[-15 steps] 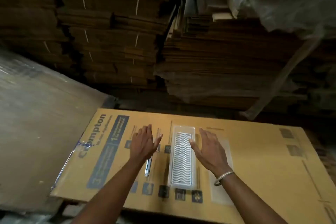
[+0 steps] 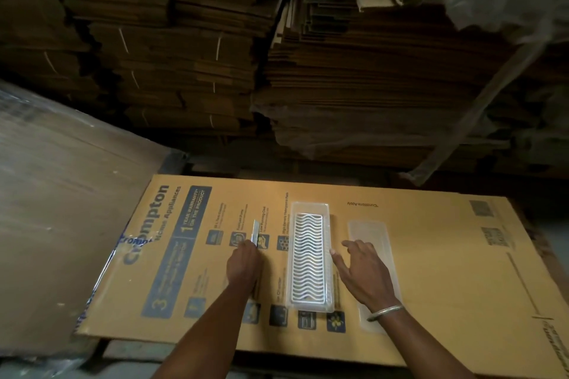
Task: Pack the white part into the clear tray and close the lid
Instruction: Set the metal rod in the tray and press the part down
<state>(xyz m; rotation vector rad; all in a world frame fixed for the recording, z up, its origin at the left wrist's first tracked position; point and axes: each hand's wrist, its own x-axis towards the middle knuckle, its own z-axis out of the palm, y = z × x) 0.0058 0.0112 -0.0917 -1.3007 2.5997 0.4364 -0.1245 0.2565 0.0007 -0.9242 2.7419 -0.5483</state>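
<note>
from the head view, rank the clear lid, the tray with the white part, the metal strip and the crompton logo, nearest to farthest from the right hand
1. clear lid: directly under the right hand, which lies over it.
2. clear tray holding the white part: just to its left, at the thumb tip.
3. metal strip: beyond the tray, gripped by the left hand.
4. Crompton logo: far left of the carton.

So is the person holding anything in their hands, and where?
The left hand grips a thin silvery tool by its near end. The right hand is open over the clear lid, holding nothing.
</note>
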